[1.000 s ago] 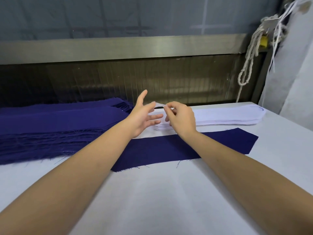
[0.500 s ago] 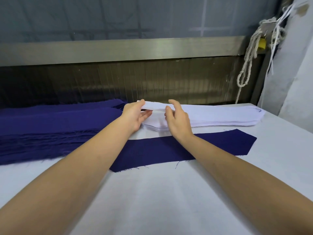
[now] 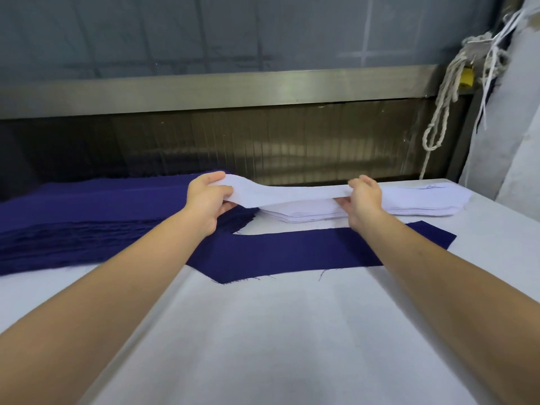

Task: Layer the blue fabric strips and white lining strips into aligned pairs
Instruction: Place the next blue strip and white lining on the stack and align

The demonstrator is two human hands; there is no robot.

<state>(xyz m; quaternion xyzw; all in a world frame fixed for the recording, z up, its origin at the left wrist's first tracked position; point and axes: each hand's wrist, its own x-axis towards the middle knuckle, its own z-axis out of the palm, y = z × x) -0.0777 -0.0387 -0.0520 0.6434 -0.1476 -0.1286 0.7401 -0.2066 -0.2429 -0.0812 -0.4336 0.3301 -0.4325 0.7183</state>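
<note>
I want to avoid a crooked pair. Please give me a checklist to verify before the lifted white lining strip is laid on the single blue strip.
1. Left hand pinches one end of the thin white lining strip: ok.
2. Right hand pinches it further along: ok.
3. Only one layer lifted off the flat white lining stack: cannot tell.
4. Strip's far end free of the stack: cannot tell, hidden behind the right hand.
5. Strip held flat: not ok, it curves between the hands.
6. Single dark blue fabric strip lies flat on the white table: ok.
</note>
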